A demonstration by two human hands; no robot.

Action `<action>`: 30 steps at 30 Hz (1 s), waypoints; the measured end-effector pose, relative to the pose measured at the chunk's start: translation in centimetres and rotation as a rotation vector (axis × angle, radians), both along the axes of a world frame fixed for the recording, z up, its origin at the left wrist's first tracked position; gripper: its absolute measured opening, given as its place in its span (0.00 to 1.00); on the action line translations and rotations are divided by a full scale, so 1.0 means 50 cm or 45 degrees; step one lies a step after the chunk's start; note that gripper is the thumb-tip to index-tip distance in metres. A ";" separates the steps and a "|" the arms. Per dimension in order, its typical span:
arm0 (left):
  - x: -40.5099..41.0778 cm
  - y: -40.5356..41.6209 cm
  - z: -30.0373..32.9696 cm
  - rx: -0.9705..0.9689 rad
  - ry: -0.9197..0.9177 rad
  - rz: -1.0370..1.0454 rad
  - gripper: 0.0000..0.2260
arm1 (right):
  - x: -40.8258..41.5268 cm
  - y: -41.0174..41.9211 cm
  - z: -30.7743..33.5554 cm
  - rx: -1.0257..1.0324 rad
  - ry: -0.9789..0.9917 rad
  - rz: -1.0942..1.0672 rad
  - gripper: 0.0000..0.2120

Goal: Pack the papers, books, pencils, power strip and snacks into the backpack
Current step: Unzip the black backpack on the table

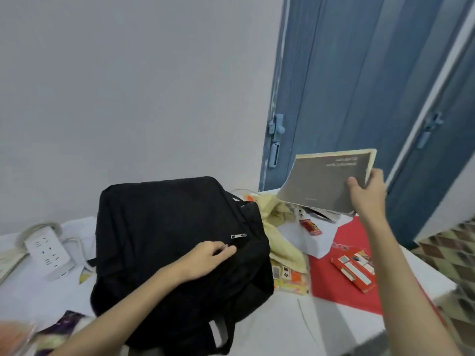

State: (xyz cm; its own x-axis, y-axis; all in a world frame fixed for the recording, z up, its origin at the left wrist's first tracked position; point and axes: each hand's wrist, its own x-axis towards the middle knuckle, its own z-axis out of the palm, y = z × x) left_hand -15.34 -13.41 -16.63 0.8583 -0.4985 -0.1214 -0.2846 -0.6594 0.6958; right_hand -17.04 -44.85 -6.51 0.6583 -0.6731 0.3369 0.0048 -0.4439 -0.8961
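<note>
The white table (pixel 280 327) carries a black backpack (pixel 174 253) in its middle. To the left of the backpack stands a white power strip (pixel 47 250) with its cable; to the right lie a yellow cloth (pixel 280 237), a snack packet (pixel 290 277), white paper (pixel 305 240) and a red folder (pixel 341 286) with a red box (pixel 356 269) on it. Near the backpack's front left corner lies a purple packet (pixel 63 323).

A pale yellow cloth (pixel 279 242) lies crumpled on the white table (pixel 277 330). Behind the table stands a plain white wall (pixel 128 86). To the right are blue doors (pixel 347 80) with a latch (pixel 276 140), and patterned floor tiles (pixel 452 250).
</note>
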 end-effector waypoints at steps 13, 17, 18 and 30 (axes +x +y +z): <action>-0.066 0.158 0.011 0.288 0.135 -0.265 0.08 | 0.053 0.114 -0.115 0.949 -0.036 0.384 0.17; -0.051 0.187 0.053 0.041 0.076 -0.084 0.07 | 0.049 0.114 -0.126 1.053 -0.011 0.508 0.12; -0.039 0.197 0.062 -0.006 -0.052 0.131 0.09 | 0.046 0.114 -0.128 1.081 -0.002 0.545 0.12; 0.047 0.174 0.180 -0.412 -0.873 1.066 0.05 | -0.025 0.146 -0.095 0.781 0.565 1.084 0.11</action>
